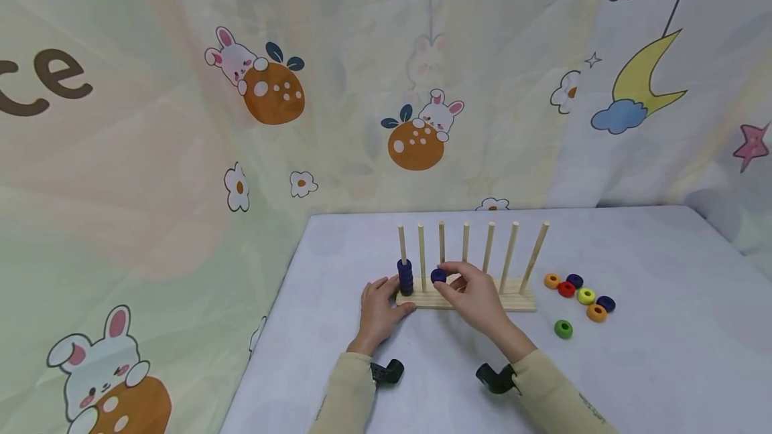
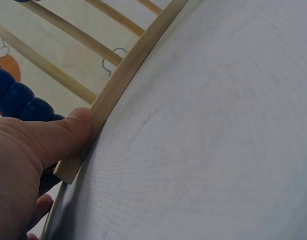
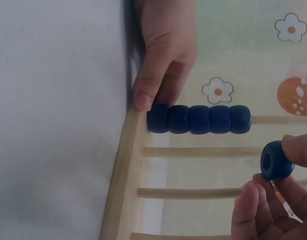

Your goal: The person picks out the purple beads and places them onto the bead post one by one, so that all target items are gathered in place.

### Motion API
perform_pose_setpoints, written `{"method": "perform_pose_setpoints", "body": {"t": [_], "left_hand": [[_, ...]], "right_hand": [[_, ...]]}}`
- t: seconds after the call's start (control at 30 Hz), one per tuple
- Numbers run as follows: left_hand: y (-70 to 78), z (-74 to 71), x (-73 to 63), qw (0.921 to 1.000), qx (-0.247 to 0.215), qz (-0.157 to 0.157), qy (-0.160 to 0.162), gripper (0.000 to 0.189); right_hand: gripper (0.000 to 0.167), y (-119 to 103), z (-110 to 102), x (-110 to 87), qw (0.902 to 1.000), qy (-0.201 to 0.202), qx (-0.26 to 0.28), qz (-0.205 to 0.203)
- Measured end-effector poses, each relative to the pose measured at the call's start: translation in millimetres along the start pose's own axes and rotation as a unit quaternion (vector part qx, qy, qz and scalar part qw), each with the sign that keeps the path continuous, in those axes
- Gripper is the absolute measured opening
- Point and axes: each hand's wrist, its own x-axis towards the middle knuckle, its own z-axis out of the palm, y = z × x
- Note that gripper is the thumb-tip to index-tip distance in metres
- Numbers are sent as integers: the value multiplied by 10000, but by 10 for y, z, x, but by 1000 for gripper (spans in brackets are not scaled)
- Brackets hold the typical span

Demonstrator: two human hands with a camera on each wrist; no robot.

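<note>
A wooden peg rack (image 1: 517, 297) with a row of several upright pegs stands on the table. Its leftmost peg carries a stack of several dark blue beads (image 1: 405, 278). At the rack's left end, my left hand (image 1: 378, 308) grips the base, thumb (image 2: 76, 127) against the front edge. My right hand (image 1: 476, 297) pinches one dark blue bead (image 3: 277, 161) between thumb and fingertips. In the right wrist view the bead's hole shows, and it is held out near the second peg (image 3: 203, 152), off the base. Whether it touches a peg I cannot tell.
Loose beads lie right of the rack: orange (image 1: 597, 313), red (image 1: 566, 289), yellow (image 1: 586, 296), dark blue (image 1: 606, 304) and, nearer, a green bead (image 1: 563, 329). A white cloth covers the table (image 1: 675, 367). Behind hangs a printed curtain (image 1: 344, 119).
</note>
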Motion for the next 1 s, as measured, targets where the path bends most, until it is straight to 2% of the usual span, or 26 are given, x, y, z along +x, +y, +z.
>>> {"method": "perform_pose_setpoints", "body": {"t": [0.3,0.57,0.77,1.0], "left_hand": [[-20,8,3,9999,102,93,-36,65],[-14,0,-7,9999,90,45,-17,65],[-6,0,-10,10000,70,31,8,65],[-19,16,-4,9998,136,111,54,65]], "right_hand": [[35,-134,-19,71,9993,69,-110,-355],[34,-240,-89,167,9979,90,-50,-647],[32,-333,-98,211,9956,70,-307,-881],[31,-401,-99,235,9940,84,-371,-1023]]}}
